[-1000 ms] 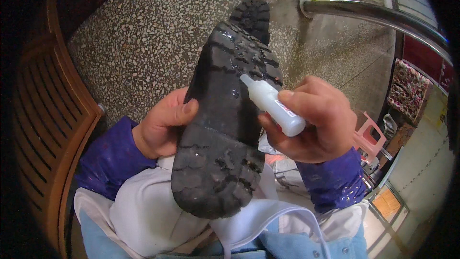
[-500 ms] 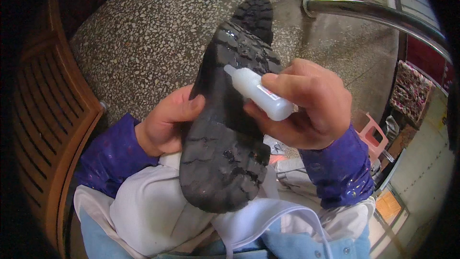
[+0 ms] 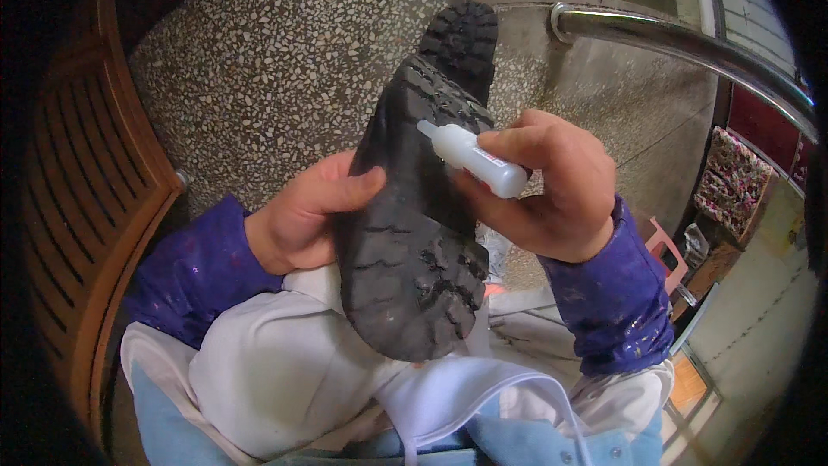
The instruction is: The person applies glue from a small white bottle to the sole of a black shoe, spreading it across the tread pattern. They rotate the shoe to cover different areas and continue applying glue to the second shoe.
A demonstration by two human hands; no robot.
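A black rubber shoe sole (image 3: pixel 397 233), tread side up, lies lengthwise before me above my lap. My left hand (image 3: pixel 315 207) grips its left edge, thumb on top and the other fingers hidden underneath. In my right hand (image 3: pixel 552 181) is a small white squeeze bottle (image 3: pixel 470 155) with a narrow nozzle and a printed label, pinched between thumb and fingers. It slants over the middle of the sole, its nozzle toward the upper left; whether the tip touches the rubber I cannot tell. Shiny wet-looking patches mark the tread. Past the sole's far end shows another black treaded piece (image 3: pixel 461 43).
A slatted wooden bench (image 3: pixel 78 181) stands at the left. Speckled stone floor (image 3: pixel 259 69) spreads ahead. A curved metal rail (image 3: pixel 673 30) runs across the upper right, with a pink plastic stool (image 3: pixel 664 255) and a patterned cushion-like block (image 3: pixel 733 173) below it.
The shoe sole has shifted slightly right and away from me with my left hand. My right hand and the bottle have moved a little left and up, the bottle still held.
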